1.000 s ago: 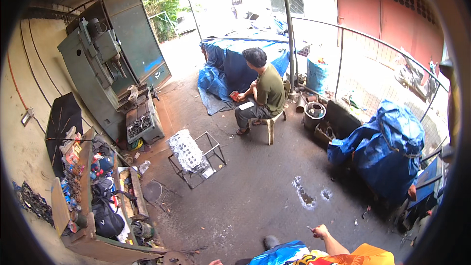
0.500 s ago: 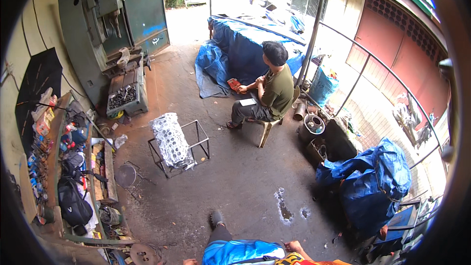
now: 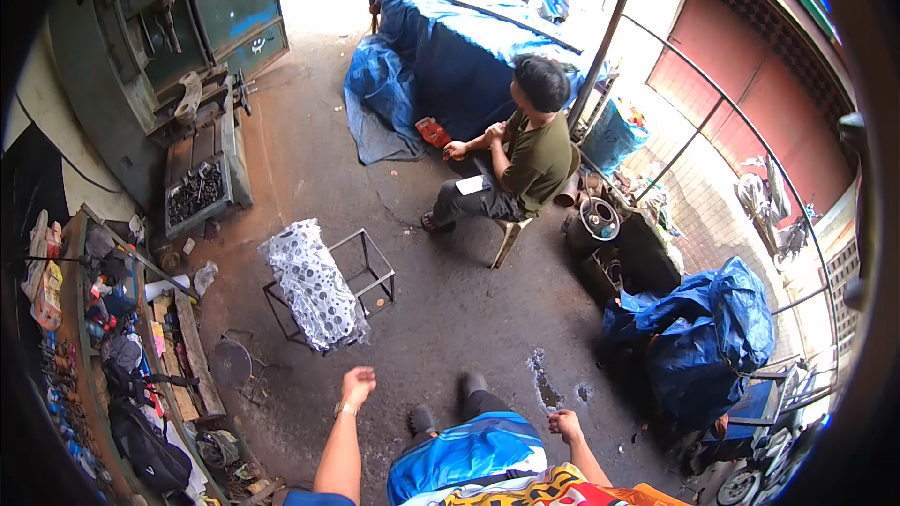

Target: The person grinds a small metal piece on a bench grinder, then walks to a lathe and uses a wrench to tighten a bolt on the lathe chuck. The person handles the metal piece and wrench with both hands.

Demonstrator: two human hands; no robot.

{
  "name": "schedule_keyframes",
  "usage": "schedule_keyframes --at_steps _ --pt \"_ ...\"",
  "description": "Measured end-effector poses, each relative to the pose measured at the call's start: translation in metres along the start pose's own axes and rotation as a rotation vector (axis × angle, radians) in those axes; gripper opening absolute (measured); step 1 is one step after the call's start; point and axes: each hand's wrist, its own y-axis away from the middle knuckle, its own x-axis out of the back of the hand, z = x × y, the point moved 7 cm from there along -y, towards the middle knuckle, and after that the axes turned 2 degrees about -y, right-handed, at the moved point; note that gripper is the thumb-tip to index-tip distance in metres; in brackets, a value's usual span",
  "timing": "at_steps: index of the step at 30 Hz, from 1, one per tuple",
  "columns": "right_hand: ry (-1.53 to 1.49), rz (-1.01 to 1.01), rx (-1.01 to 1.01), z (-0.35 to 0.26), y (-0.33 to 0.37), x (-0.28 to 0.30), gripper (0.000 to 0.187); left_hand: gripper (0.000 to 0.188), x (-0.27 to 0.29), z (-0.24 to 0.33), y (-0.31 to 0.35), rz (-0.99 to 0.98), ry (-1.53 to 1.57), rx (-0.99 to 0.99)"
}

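Observation:
My left hand (image 3: 357,387) is raised in front of my body, its fingers loosely bent and a band on the wrist. Nothing shows in it. The nearest thing to it is a plastic-wrapped metal block with round holes (image 3: 314,286), lying on a black metal frame stand (image 3: 377,272). On my right side, my right hand (image 3: 563,424) hangs with its fingers slightly curled, also without anything visible in it. Neither hand touches anything. Below it a wet patch (image 3: 546,384) marks the dark floor.
A seated person (image 3: 539,141) on a chair (image 3: 506,242) faces left near a blue tarp-covered pile (image 3: 459,66). To the left stand a large green machine (image 3: 103,84) and a cluttered bench with a black bag (image 3: 145,445). A tarp-covered object (image 3: 708,347) stands right, beside metal containers (image 3: 598,220).
Both my hands have swung up and forward into fuller view. My body has stepped forward, and the wrapped block on its stand is now closer. The seated person stays put.

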Motion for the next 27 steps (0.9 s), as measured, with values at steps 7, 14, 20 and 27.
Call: schedule_keyframes --at_steps 7,14,20,27 --pt "-0.031 -0.017 -0.146 -0.044 -0.072 -0.021 0.012 0.027 -0.059 0.045 -0.088 -0.021 0.126 0.161" --pt "1.337 -0.395 0.306 -0.185 -0.221 -0.075 0.02 0.035 -0.147 0.074 -0.192 -0.132 -0.122 0.318" --pt "1.23 -0.532 0.417 -0.454 -0.324 -0.252 0.053 0.042 -0.143 0.182 -0.295 0.009 -0.093 0.065" --pt "0.749 -0.701 0.5 -0.698 -0.323 -0.514 0.027 0.027 -0.114 0.321 -0.434 0.041 0.237 0.149"
